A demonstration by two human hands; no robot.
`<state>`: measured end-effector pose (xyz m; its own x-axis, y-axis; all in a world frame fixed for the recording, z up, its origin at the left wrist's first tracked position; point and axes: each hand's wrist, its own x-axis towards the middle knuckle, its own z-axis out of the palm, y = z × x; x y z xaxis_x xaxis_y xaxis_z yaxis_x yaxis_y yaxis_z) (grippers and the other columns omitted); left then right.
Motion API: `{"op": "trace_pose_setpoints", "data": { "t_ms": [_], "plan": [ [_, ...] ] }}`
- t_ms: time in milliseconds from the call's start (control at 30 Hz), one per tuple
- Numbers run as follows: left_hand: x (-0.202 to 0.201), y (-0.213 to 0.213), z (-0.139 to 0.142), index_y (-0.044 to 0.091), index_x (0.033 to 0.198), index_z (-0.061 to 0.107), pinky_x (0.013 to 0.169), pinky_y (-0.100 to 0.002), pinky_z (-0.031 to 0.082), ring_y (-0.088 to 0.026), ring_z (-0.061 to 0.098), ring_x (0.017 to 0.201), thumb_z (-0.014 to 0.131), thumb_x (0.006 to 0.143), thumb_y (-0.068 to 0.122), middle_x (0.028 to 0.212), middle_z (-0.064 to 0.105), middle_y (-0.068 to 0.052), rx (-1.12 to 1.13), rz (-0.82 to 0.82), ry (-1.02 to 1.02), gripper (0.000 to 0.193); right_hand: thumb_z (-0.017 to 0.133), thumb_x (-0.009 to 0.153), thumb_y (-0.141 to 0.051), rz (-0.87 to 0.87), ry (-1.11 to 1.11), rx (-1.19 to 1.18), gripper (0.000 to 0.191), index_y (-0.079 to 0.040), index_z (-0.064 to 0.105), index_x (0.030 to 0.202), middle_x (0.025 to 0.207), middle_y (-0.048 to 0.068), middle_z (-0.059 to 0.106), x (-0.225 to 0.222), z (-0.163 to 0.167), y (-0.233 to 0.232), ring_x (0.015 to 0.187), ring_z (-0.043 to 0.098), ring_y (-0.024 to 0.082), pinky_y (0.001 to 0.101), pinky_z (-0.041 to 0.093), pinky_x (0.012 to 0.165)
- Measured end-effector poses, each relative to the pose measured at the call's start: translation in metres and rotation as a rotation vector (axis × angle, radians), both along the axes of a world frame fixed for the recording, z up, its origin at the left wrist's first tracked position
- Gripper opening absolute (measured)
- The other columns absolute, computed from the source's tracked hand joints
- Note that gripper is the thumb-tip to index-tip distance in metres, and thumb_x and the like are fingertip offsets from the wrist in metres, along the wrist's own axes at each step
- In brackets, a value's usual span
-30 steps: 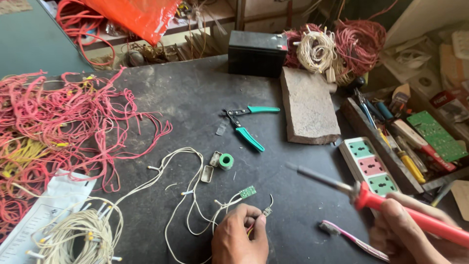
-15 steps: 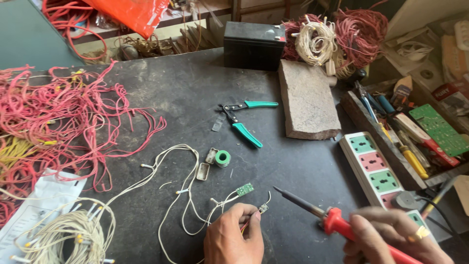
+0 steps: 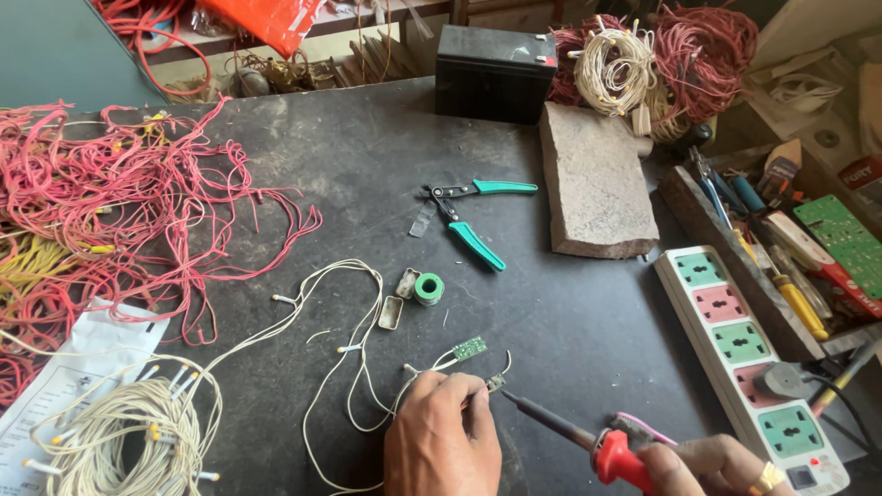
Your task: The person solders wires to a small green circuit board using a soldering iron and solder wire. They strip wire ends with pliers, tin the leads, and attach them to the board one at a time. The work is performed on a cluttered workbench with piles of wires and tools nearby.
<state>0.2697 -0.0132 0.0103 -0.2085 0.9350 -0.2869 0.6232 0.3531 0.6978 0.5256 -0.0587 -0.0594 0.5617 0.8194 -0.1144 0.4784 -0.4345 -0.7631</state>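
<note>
Green mini circuit board [image 3: 469, 347] sits on the dark bench top [image 3: 588, 340] at lower centre of the frame, thin white leads [image 3: 363, 367] running off it to the left. Just below-right of it, a tiny component [image 3: 497, 382] is pinched at the fingertips of the left hand [image 3: 443, 439], which is curled closed and pressed down on the bench. Soldering iron [image 3: 588, 436] comes in from lower right, red handle wrapped in the right hand [image 3: 703, 467], fingers closed around it; tip is right at the pinched component, contact can't be confirmed from here. So the board is just above the left hand, up-left of the iron tip.

Further out: green solder spool [image 3: 428, 289] and a small metal tin [image 3: 390, 313] just above the board. Green-handled cutters [image 3: 469, 216] upper centre, lying open. Stone slab [image 3: 595, 184] to their right, black battery [image 3: 496, 60] behind it at top. White power strip [image 3: 749, 358] with coloured sockets along the right edge. Red wire tangle [image 3: 119, 211] fills the left side, white wire coil [image 3: 119, 432] at lower left.
</note>
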Motion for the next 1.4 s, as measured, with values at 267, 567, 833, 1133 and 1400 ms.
{"op": "trace_pose_setpoints", "data": {
  "t_ms": [267,567,833,1133,1400],
  "plan": [
    [-0.001,-0.002,0.002,0.012,0.093,0.070,0.072,-0.037,0.058,-0.020,0.073,0.078,0.074,0.083,0.013,0.086,0.070,-0.005,-0.006,-0.009,-0.050,0.010,0.079,0.085,-0.016,0.040,-0.037,0.067,0.023,0.003,0.069,0.077,0.069,0.021,0.072,0.009,-0.025,-0.009,0.062,0.079,0.026,0.0398,0.065,0.062],
    [-0.001,-0.003,0.010,0.012,0.096,0.070,0.074,-0.034,0.059,-0.018,0.073,0.080,0.072,0.087,0.014,0.089,0.069,-0.005,-0.127,-0.021,-0.039,0.010,0.084,0.083,-0.026,0.077,-0.111,0.040,0.032,0.002,0.070,0.075,0.057,0.016,0.067,0.009,-0.031,-0.010,0.045,0.066,0.022,0.0316,0.054,0.044],
    [0.000,-0.005,0.009,0.011,0.095,0.071,0.074,-0.034,0.060,-0.018,0.073,0.079,0.072,0.087,0.013,0.086,0.070,-0.005,-0.106,-0.031,-0.037,0.009,0.084,0.085,-0.023,0.076,-0.116,0.079,0.028,0.001,0.070,0.079,0.059,0.016,0.067,0.008,-0.028,-0.014,0.046,0.065,0.022,0.0318,0.053,0.045],
    [0.004,0.005,-0.093,0.020,0.092,0.078,0.072,-0.031,0.063,-0.014,0.078,0.071,0.084,0.079,0.024,0.079,0.076,-0.003,-0.012,-0.045,-0.161,0.015,0.069,0.095,-0.022,-0.191,0.636,0.305,0.017,-0.005,0.068,0.094,0.081,0.009,0.068,0.042,0.066,0.045,0.070,0.067,0.013,0.0261,0.051,0.065],
    [-0.019,0.039,-0.214,0.012,0.090,0.082,0.080,-0.033,0.059,-0.013,0.080,0.080,0.091,0.082,0.026,0.076,0.082,-0.005,0.376,-0.538,-0.406,0.018,0.074,0.095,-0.043,-0.022,1.247,0.314,0.031,-0.013,0.069,0.097,0.087,0.000,0.068,0.103,0.095,0.177,0.067,0.061,0.008,0.0211,0.054,0.060]
  ]
}}
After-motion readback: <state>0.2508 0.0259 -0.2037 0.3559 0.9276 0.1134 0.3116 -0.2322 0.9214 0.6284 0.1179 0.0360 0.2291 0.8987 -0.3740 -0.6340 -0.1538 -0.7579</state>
